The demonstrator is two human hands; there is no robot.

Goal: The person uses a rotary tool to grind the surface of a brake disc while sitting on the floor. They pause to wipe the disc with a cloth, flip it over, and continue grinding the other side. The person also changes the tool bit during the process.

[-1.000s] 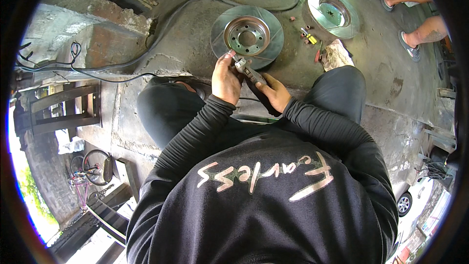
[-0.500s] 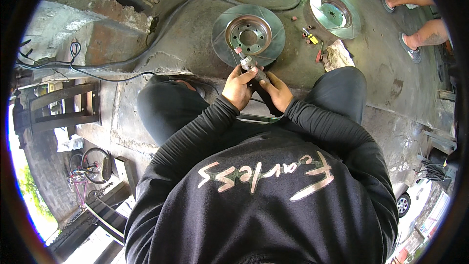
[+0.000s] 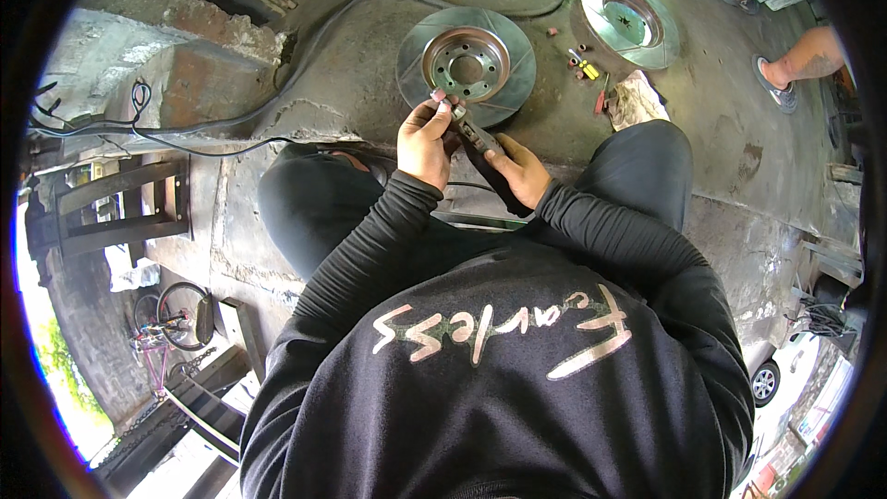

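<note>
While the right hand (image 3: 523, 174) grips the tool (image 3: 478, 137), the left hand (image 3: 425, 150) pinches near its pink tip (image 3: 437, 94).
Step looks like adjusting or checking the tip; next move probably calls for a firm right hold and a fine left-finger twist. Forearms angle inward, left hand further forward, exact fingertip contact unclear. Tool sits between the hands, tip overlapping the disc's (image 3: 511, 69) near side in view.

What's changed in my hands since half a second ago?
Your left hand let go of the grey power tool's body and moved forward and slightly left to its front end, beside the pinkish tip. Your right hand still grips the body; the nearer disc and farther disc stayed put.
</note>
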